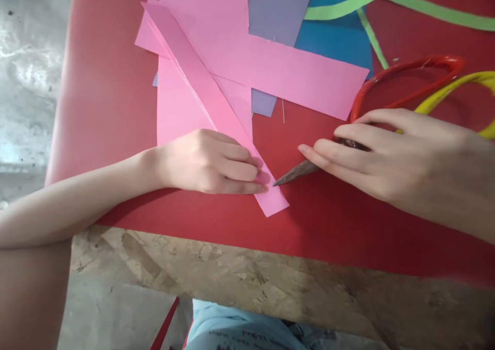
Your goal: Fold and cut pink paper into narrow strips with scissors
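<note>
My left hand (216, 164) rests on a long folded pink paper strip (193, 77), fingers curled and pressing near its lower end. My right hand (398, 154) is closed around the middle of a pair of scissors (296, 173), which have one red handle and one yellow handle. The dark scissor tip points left and touches, or lies just at, the right edge of the strip beside my left fingertips. The blades look closed together. Under the strip lie a pink sheet (181, 102) and a wide pink paper piece (305, 77) slanting to the right.
Purple paper (278, 4) and blue paper (332, 40) lie at the back, with green paper strips (433, 11) across them. The red tabletop (309, 226) ends at a rough chipboard edge (232, 267) near my body. Grey floor (31, 82) shows at left.
</note>
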Demonstrator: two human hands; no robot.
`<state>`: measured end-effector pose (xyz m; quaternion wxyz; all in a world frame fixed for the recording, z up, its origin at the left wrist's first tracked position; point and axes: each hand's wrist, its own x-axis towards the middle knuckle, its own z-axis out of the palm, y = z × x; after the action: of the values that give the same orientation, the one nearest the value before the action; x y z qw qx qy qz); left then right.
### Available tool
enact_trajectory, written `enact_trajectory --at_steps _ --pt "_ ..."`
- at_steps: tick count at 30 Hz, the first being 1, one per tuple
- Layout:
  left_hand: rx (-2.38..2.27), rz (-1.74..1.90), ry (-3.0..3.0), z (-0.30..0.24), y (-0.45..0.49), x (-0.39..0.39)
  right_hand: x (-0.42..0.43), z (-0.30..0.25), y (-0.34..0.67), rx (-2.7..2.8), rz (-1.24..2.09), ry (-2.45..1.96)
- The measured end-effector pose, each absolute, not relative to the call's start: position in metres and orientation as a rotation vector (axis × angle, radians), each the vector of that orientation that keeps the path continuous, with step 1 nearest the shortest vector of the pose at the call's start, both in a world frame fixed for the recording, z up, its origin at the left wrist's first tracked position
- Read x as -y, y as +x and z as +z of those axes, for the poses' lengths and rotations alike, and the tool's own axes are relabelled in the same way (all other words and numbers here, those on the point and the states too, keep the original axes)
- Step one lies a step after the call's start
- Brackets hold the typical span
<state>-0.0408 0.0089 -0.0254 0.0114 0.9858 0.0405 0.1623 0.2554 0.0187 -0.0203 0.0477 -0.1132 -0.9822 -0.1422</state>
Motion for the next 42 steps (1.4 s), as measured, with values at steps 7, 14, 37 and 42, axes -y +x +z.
enact_trajectory --at_steps 7,14,37,42 --pt "-0.093 0.619 3.105 -0.028 -0.039 -0.008 -0.025 -0.025 0.260 2.995 -0.160 -0.345" --pt "-0.052 0.623 3.119 -0.026 -0.038 -0.010 -0.013 -0.031 0.268 2.796 -0.067 -0.334" --pt "-0.077 0.590 3.122 -0.023 -0.039 -0.010 -0.034 -0.026 0.231 2.703 0.708 -0.263" --pt "-0.109 0.462 3.125 -0.024 -0.041 -0.009 -0.036 -0.025 0.227 2.679 0.690 -0.264"
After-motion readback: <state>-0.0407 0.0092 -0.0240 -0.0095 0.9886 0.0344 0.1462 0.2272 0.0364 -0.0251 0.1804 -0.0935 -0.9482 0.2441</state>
